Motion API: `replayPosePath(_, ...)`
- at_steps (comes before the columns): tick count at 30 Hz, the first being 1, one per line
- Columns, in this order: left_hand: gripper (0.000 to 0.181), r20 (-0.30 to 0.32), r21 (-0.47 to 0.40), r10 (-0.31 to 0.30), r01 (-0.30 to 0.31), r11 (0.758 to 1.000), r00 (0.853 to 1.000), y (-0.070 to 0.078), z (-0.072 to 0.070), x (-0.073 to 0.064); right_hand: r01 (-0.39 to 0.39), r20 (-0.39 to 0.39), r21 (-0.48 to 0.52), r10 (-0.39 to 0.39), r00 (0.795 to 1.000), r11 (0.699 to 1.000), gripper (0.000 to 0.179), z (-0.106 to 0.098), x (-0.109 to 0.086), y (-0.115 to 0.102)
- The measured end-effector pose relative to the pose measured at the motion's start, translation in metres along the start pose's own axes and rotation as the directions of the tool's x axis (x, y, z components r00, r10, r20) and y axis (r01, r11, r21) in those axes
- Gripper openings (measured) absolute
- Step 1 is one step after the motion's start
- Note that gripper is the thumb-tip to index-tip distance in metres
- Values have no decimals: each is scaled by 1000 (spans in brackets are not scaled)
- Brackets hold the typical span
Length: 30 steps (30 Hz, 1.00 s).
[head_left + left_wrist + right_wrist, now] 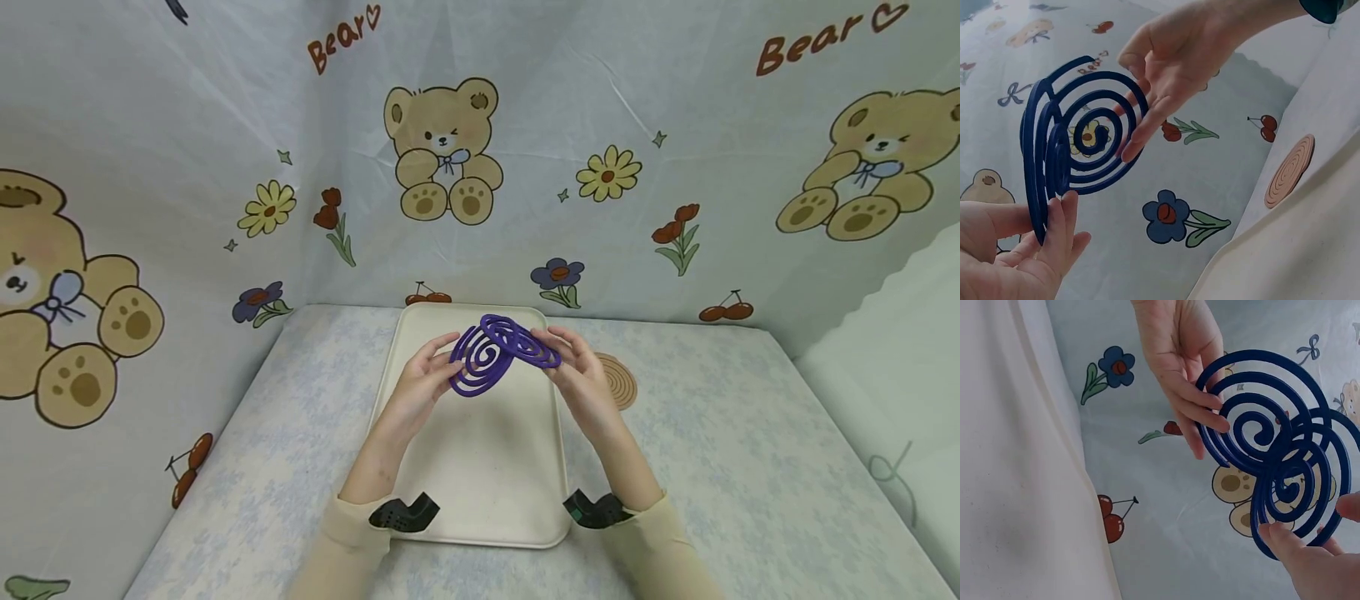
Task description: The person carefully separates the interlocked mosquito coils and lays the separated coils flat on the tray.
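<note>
Two purple mosquito coils, still overlapping at the middle, are held above the tray. My left hand [414,390] pinches the outer edge of the left coil [474,392], which faces the head camera. The right coil [542,360] tilts flatter, and my right hand [588,385] holds its outer rim between thumb and fingers. In the left wrist view, the left-hand coil [1035,187] appears nearly edge-on. From the right wrist, both spirals show crossing near their centre, with the right-hand coil [1346,469] lower and nearer. How far they are interlocked I cannot tell.
Beneath the hands lies a cream rectangular tray [480,500] on a pale blue-patterned table [735,467]. A brown round coil [619,383] rests on the table right of the tray, partly behind the right hand. Bear-printed fabric [540,83] encloses the back and left side.
</note>
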<state>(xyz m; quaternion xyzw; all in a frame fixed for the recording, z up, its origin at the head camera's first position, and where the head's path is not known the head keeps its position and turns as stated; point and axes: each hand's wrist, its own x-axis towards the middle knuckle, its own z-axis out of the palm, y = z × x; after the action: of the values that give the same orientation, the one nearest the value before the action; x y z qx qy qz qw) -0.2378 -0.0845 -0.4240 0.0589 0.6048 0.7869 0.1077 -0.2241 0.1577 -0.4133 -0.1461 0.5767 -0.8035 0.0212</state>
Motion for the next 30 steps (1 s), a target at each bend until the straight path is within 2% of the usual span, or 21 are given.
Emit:
replayPosePath(2,52,-44,5,0,0,1000,999,-1,0,1,8,34,64,-10,999,998,46,-1,0,-1)
replayPosePath(4,53,-76,-3,4,-4,1000,997,0,-1,2,6,23,83,-8,1000,997,40,-1,1,-1)
replayPosePath(6,53,-96,-15,7,-9,1000,995,0,-2,2,-11,-13,58,11,1000,998,36,-1,2,-2)
replayPosePath(8,52,-114,-27,6,-9,1000,993,1,-2,2,-46,-58,8,46,997,999,43,-2,2,-2)
replayPosePath(13,46,-133,-32,-6,2,999,991,2,-1,1,-110,-100,-68,103,990,992,63,-4,3,-2)
replayPosePath(20,44,-135,18,-3,6,1000,991,2,-2,0,-188,-157,-33,181,971,982,57,-6,4,-3)
replayPosePath(26,42,-116,117,-14,27,993,993,3,-5,0,-196,-81,-11,195,978,981,51,-10,3,-4)
replayPosePath(30,41,-82,175,-3,17,984,997,3,-7,-1,-197,-24,-49,196,980,979,50,-11,2,-5)
